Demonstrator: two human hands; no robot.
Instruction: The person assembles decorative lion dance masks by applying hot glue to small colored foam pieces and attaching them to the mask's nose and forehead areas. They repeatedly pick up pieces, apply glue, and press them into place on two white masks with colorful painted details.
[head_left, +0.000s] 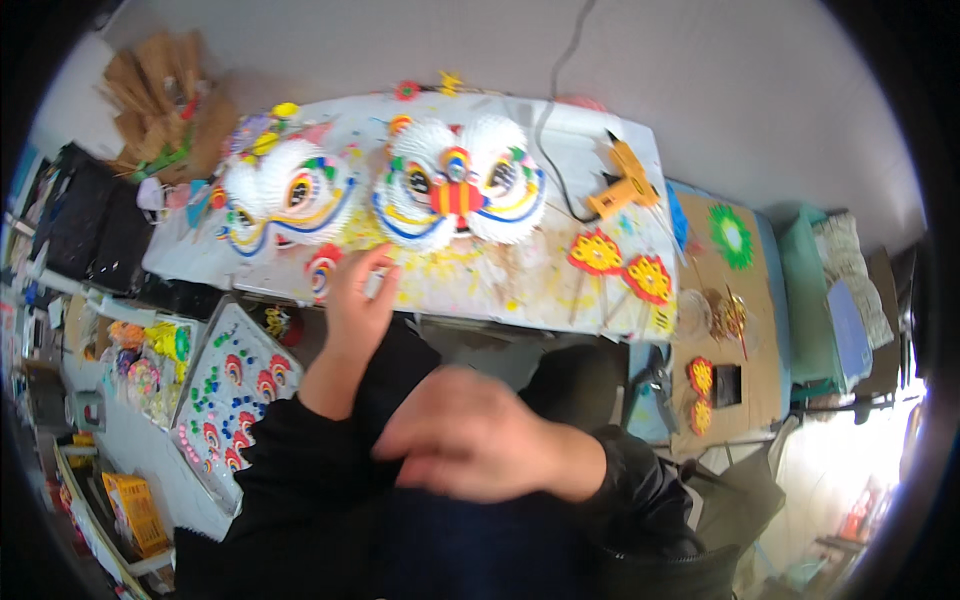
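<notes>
My left hand (362,302) is over the table's near edge, its fingers curled and the tips close together; whatever may be between them is too small to make out. Beside it on the table lies a red, white and blue curved piece (322,270). My right hand (475,437) hangs over my lap, smeared by motion, so its fingers cannot be read. Beyond the hands stand two white pleated lion-dance head faces, one in the middle (414,232) with a striped nose, the other to the left (270,180), both with painted eyes and blue and yellow trim.
A yellow glue gun (628,182) with a black cord lies at the table's right, near red-and-yellow flower-shaped pieces on sticks (596,252). At lower left, a tray (222,312) holds small coloured parts. A cardboard-topped side table (760,300) stands on the right.
</notes>
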